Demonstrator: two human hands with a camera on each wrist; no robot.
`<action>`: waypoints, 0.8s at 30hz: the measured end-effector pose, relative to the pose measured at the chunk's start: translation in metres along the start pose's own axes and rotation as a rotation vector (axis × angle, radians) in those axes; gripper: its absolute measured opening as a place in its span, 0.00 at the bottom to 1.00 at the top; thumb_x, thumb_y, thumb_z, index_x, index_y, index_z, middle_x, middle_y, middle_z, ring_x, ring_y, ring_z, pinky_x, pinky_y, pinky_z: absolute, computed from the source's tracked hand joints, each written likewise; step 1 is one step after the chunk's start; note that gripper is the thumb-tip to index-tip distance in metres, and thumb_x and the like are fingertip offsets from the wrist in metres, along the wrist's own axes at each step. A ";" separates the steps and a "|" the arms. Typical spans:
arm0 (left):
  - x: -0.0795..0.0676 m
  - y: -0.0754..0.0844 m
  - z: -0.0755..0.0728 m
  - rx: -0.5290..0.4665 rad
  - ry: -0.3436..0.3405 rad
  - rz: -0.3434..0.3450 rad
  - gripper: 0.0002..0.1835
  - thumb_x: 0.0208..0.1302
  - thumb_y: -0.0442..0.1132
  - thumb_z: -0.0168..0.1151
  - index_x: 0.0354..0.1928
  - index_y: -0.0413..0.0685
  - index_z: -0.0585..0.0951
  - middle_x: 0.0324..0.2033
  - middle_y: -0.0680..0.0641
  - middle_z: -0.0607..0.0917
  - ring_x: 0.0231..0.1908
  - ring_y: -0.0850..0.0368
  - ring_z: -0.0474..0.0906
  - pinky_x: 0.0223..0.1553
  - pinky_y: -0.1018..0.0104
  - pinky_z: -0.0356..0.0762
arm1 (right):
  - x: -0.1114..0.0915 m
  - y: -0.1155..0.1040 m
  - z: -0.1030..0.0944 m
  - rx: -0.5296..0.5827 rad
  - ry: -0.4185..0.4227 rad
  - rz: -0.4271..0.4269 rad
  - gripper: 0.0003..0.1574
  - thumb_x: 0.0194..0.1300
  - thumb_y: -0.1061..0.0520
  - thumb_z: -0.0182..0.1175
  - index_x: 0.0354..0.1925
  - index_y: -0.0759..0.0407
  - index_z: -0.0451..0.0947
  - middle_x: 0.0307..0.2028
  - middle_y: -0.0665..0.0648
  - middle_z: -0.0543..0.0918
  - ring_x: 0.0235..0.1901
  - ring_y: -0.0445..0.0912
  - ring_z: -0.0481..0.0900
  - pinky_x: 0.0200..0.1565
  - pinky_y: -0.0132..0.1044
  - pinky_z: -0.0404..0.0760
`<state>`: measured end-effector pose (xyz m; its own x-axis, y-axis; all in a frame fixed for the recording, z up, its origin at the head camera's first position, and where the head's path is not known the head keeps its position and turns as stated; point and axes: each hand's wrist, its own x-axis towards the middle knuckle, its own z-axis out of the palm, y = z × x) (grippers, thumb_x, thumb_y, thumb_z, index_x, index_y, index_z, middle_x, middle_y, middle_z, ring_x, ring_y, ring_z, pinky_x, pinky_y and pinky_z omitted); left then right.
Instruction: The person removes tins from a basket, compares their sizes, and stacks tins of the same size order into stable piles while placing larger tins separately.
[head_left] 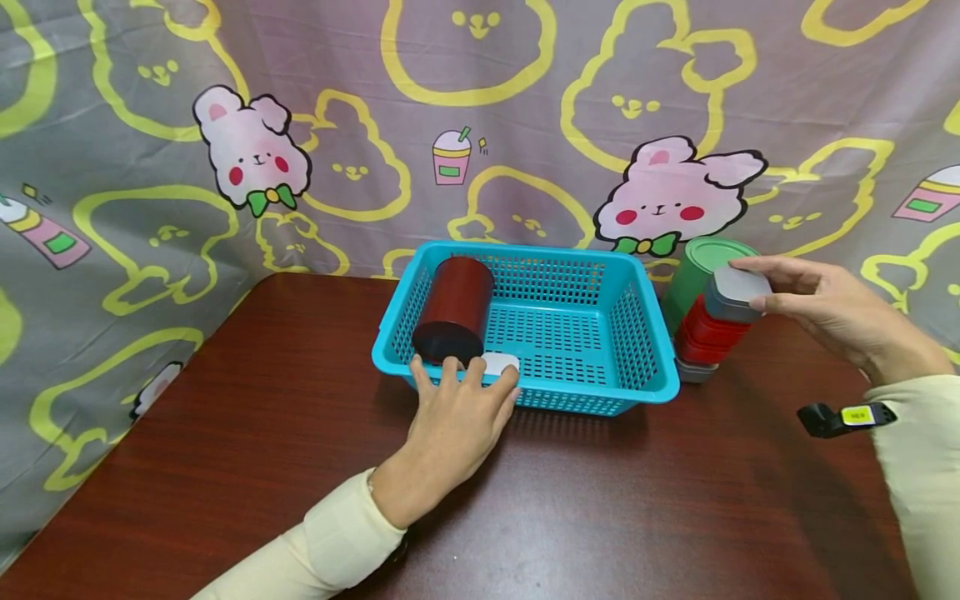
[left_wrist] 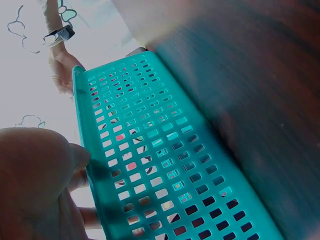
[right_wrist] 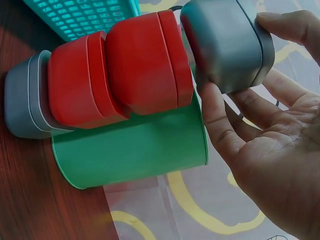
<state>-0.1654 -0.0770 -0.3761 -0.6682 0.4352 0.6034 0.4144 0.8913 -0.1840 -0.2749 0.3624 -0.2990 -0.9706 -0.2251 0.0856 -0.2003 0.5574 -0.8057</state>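
Observation:
My left hand point(head_left: 457, 417) grips the front rim of a turquoise plastic basket point(head_left: 652, 379), its fingers curled over the edge. Inside, by those fingertips, lies a white object point(head_left: 501, 363), partly hidden. A dark red cylindrical canister point(head_left: 459, 296) lies on its side at the basket's left end. My right hand point(head_left: 832, 308) pinches a small grey lidded tin point(right_wrist: 225, 45) between thumb and fingers. Just below the grey tin stand two red tins point(right_wrist: 142, 62), stacked on another grey tin point(right_wrist: 22, 100). A tall green canister point(head_left: 690, 283) stands right behind this stack.
The basket rests on a dark reddish-brown wooden table point(head_left: 247, 467). A curtain point(head_left: 517, 125) with cartoon rabbits and yellow outlines hangs behind the table. A black strap device point(head_left: 846, 418) is worn on the right wrist. The stack stands close to the basket's right end.

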 end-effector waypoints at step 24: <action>0.000 0.001 0.000 -0.003 -0.009 0.001 0.11 0.79 0.52 0.57 0.53 0.57 0.79 0.42 0.43 0.86 0.38 0.38 0.82 0.48 0.21 0.74 | 0.001 0.005 -0.001 0.030 -0.018 0.028 0.32 0.80 0.60 0.55 0.78 0.49 0.67 0.65 0.37 0.67 0.60 0.37 0.67 0.49 0.21 0.78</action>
<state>-0.1652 -0.0764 -0.3760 -0.6736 0.4373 0.5959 0.4168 0.8905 -0.1824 -0.2773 0.3660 -0.3024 -0.9731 -0.2245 0.0526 -0.1691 0.5397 -0.8247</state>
